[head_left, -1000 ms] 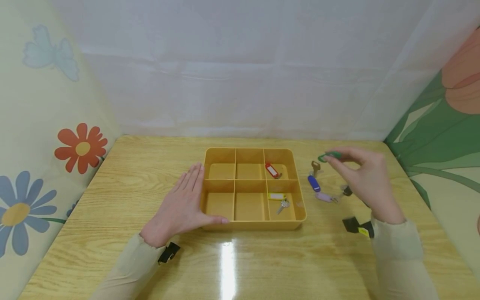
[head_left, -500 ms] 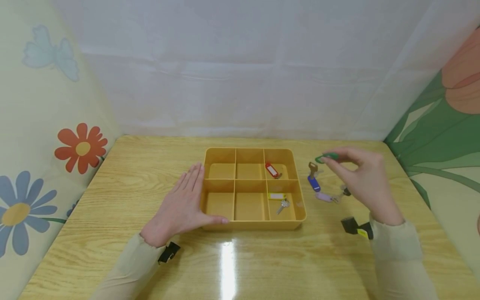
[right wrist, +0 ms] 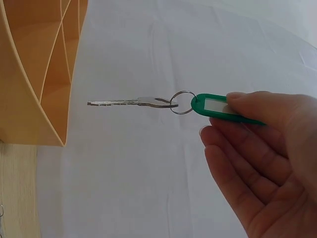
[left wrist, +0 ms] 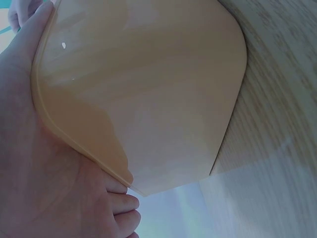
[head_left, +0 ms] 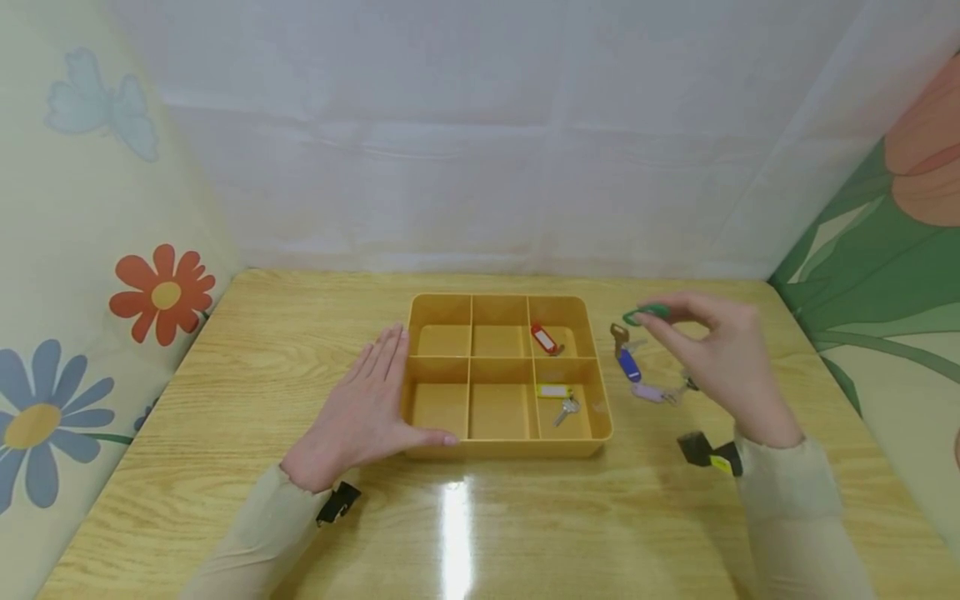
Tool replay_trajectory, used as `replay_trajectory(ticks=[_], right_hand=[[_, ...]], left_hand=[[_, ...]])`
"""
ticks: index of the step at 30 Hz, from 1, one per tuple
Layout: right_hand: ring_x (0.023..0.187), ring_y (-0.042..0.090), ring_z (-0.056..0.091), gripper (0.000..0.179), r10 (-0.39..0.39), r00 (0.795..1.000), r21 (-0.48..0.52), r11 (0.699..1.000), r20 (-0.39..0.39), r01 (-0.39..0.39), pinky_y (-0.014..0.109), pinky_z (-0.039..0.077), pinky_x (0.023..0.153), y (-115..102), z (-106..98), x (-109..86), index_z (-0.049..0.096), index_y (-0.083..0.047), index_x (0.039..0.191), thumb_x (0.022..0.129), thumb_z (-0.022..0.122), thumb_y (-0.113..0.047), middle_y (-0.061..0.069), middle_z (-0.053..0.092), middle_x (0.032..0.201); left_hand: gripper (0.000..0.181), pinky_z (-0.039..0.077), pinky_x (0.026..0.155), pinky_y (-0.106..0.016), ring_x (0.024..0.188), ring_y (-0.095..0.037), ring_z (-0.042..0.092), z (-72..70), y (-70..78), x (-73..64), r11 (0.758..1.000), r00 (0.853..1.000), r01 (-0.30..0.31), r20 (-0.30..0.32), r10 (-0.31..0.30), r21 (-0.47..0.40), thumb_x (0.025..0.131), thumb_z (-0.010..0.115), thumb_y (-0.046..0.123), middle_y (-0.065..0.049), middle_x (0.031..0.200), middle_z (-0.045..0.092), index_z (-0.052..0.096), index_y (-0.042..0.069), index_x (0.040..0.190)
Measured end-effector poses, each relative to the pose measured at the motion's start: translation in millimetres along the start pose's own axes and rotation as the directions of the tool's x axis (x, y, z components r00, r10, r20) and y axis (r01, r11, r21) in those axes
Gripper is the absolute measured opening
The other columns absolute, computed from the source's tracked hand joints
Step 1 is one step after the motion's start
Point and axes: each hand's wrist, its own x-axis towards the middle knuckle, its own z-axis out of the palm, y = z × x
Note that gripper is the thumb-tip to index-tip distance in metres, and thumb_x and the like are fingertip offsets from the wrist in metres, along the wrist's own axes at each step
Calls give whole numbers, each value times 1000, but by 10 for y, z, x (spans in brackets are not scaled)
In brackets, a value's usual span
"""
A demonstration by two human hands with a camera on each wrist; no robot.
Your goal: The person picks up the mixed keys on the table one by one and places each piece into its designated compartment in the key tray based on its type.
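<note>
My right hand (head_left: 720, 358) pinches a green key tag (head_left: 654, 311) between thumb and fingers, above the table to the right of the organizer tray. A silver key (right wrist: 131, 102) hangs from the tag's ring in the right wrist view. The yellow tray (head_left: 495, 450) has several compartments. My left hand (head_left: 360, 408) rests against its left side, fingers straight along the wall and thumb on the front rim. A red key tag (head_left: 543, 340) with a key lies in the back right compartment. In the front right one lie a yellow key tag (head_left: 553, 391) and its key (head_left: 566, 410).
On the table below my right hand lie a blue key tag (head_left: 628, 366) and a lilac key tag (head_left: 647, 392) with a ring. Another dark item is partly hidden by the hand. A white sheet (head_left: 450, 183) stands behind the table (head_left: 562, 525).
My right hand has moved slightly left toward the tray, carrying the green key tag and its hanging key. My left hand and the tray stay in place.
</note>
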Motion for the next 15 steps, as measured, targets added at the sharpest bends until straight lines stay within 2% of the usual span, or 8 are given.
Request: replay_trajectory(ticks=[15], right_hand=[[81,3,68,17,25,1000,8,1000,16,-25,14,53,78,-9,39,25,81,-13,100,86,82,-3,-7,76,91]], left_hand=[[148,7,124,-48,153,-31,-3,1,-2,10,1000,1000,-1,6,1,2,67,48,99,-20,167,-6,-2,-4,160]])
